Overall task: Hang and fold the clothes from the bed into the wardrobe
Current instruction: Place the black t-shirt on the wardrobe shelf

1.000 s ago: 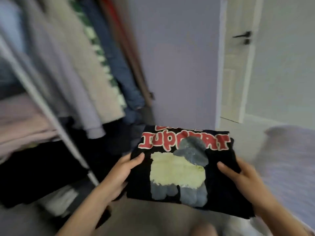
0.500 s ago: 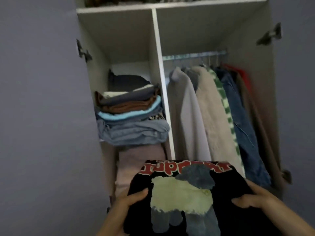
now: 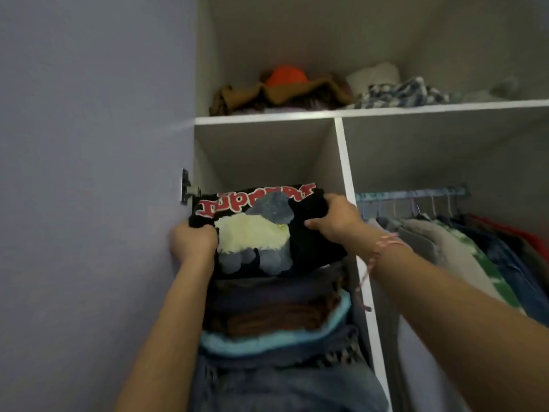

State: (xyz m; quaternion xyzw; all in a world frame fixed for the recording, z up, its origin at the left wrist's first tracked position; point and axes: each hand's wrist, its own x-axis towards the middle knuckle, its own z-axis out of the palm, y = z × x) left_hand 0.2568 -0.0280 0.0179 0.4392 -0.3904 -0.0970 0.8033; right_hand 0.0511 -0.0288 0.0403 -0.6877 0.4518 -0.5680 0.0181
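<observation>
here, folded black t-shirt with cream sheep print and red lettering (image 3: 261, 230) on top of stack of folded clothes (image 3: 276, 319) in left compartment of white wardrobe (image 3: 346, 179). left hand (image 3: 193, 242) grasping shirt's left edge, right hand (image 3: 334, 221) grasping right edge. hanging coats (image 3: 463, 245) right of stack.

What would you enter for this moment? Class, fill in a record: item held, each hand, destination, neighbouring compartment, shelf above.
Item: folded black top with a sheep picture and red lettering
Left: left hand grips its left edge
Right: right hand grips its right edge
Destination: stack of folded clothes, left compartment; top held at its crest, contact unclear
Neighbour: hanging clothes on a rail
Above: shelf with loosely piled items
</observation>
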